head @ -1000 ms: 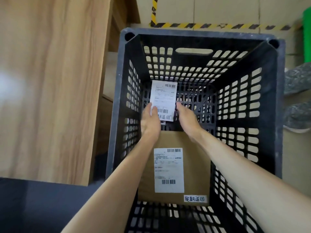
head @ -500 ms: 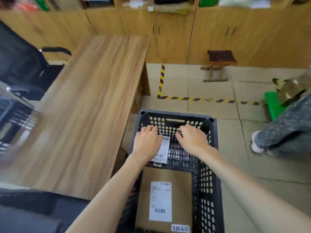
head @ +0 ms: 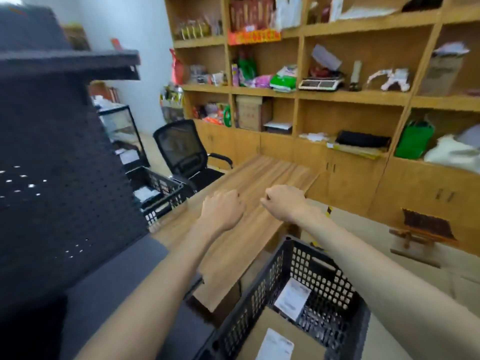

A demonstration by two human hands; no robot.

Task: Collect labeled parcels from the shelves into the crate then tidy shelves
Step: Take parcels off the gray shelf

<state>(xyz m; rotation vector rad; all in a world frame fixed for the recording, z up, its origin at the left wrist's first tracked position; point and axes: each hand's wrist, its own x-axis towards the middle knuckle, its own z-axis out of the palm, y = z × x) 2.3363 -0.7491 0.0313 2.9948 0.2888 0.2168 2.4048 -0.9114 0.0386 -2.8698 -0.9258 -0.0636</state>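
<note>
Hovering above the crate (head: 262, 294), both hands, left hand (head: 223, 209) and right hand (head: 284, 202), were loosely curled, empty; reaching shelves (head: 350, 96) next suited.

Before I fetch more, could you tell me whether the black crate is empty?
Not empty: the black crate holds a brown labelled parcel and a smaller labelled parcel.

Parcel labels (head: 293, 298) in crate (head: 262, 302) blurred; no text readable.
</note>
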